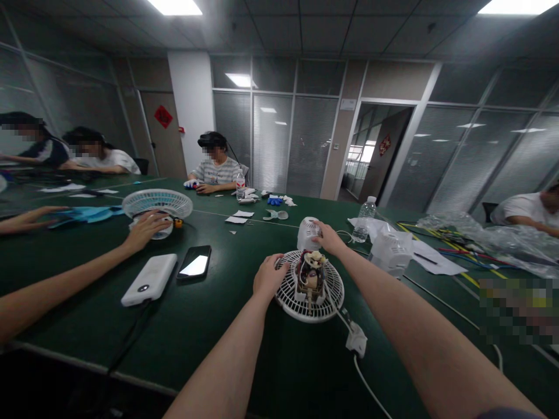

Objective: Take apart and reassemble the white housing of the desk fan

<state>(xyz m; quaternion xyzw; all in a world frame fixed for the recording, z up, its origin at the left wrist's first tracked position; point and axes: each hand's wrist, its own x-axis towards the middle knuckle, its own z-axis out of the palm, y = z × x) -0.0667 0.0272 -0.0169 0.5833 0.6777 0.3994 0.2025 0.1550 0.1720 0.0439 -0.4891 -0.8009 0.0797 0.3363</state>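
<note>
A white fan grille [287,305] lies flat on the green table in front of me, with an exposed motor [312,276] and wires on top of it. My left hand [267,276] grips the grille's left rim, fingers bent over the slats. Just behind the motor, my right hand [327,240] has its fingers on a white slotted motor cover [308,233]; part of the cover is behind the fingers. From the motor a white cord runs to a small white block [357,340] near my right forearm.
To the left, a co-worker's hand [151,226] rests at another fan [157,203]. A power bank [149,279] and a phone [194,263] lie on that side. On the right are a water bottle [364,220], a white plastic housing [392,250], papers and cables.
</note>
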